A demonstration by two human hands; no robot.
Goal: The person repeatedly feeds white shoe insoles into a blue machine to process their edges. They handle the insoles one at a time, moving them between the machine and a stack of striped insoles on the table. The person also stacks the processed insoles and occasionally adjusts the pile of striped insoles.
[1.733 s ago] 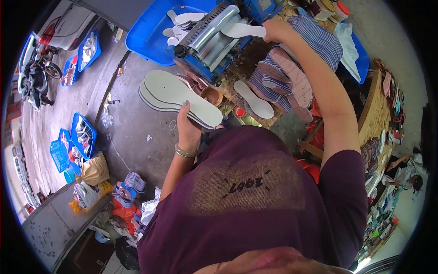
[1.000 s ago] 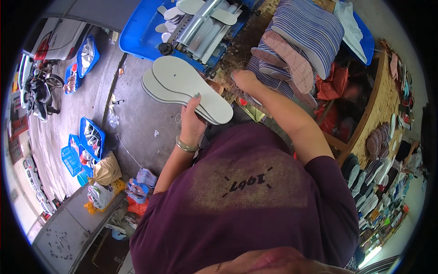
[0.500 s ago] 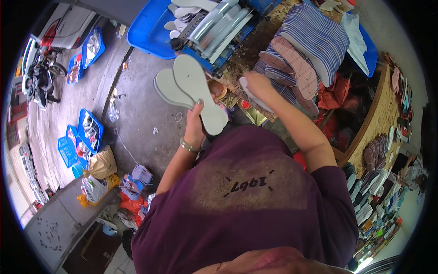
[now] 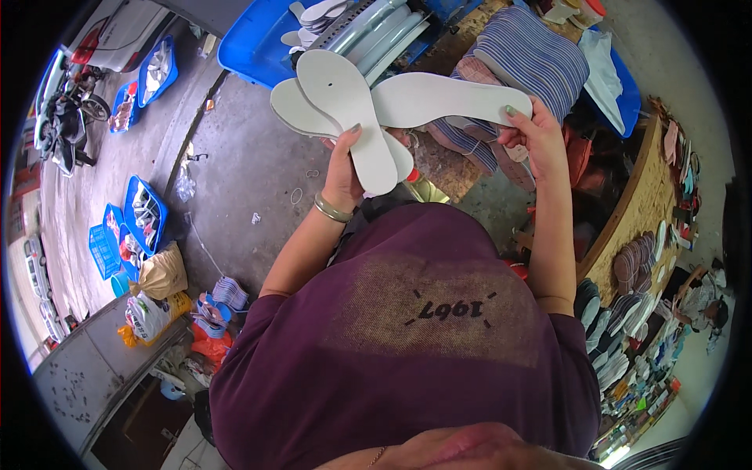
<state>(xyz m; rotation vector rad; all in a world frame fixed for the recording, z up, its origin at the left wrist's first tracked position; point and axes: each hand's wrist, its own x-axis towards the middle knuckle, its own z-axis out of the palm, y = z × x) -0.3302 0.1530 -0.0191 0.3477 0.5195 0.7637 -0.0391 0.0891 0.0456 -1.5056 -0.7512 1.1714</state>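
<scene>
My left hand (image 4: 342, 174) is closed on a small fanned bunch of pale insoles (image 4: 338, 90), thumb on top. The uppermost one has a small dark mark near its wide end. My right hand (image 4: 539, 139) pinches a single white insole (image 4: 446, 98) by one end, thumb on its upper face. This insole lies nearly level, and its other end meets the edge of the bunch in my left hand. Behind the right hand, a stack of blue-and-white striped insoles (image 4: 536, 51) rests on the worn wooden bench, with pinkish ones (image 4: 476, 70) partly hidden.
A machine with pale rollers (image 4: 385, 39) stands ahead, beside a blue tray (image 4: 249, 45) holding more insoles. Another blue tray (image 4: 629, 102) is at the right. Blue baskets (image 4: 149, 215) sit on the floor to the left. A board table edge (image 4: 630, 200) runs along the right.
My right hand has lifted the white insole from beside the bench pile and brought it up against the left-hand bunch. My left hand has shifted slightly forward, still holding its insoles.
</scene>
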